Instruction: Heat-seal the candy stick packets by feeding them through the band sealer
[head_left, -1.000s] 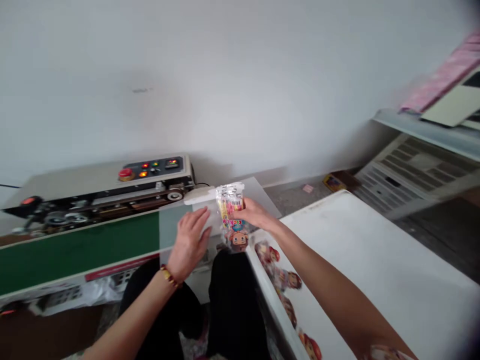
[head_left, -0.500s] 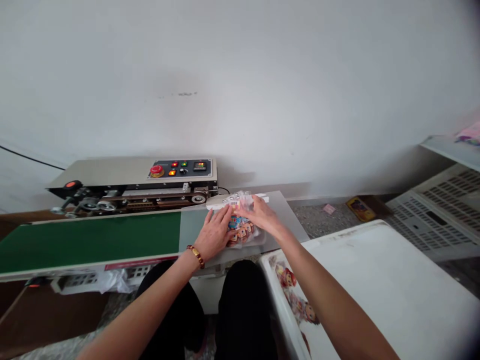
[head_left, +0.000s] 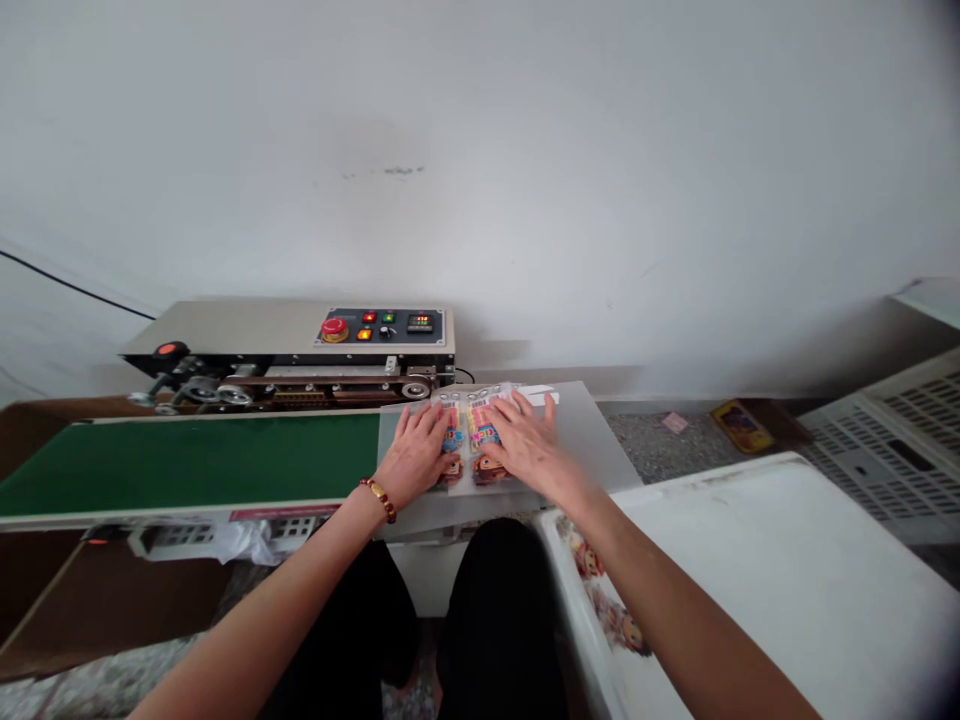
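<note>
Two clear plastic packets with printed cartoon pieces lie side by side on a translucent sheet [head_left: 592,440] at the right end of the green belt [head_left: 225,460]. My left hand [head_left: 412,450] rests flat on the left packet [head_left: 453,440], fingers stretched out. Across the right packet [head_left: 484,440] lies my right hand [head_left: 531,445], its fingers spread. Each hand partly covers its packet. Just behind them stands a band sealing machine [head_left: 255,335] with lit buttons and a red knob.
At the lower right is a white tub [head_left: 750,540] with more cartoon packets [head_left: 619,620] along its near side. Plastic crates [head_left: 885,440] stand against the wall beyond a small yellow box [head_left: 742,425]. A cardboard box [head_left: 105,610] sits under the belt.
The bunched packets have been spread into two side by side. My right hand has gone from gripping them to lying flat, and my left hand has shifted slightly left. The view has turned slightly left.
</note>
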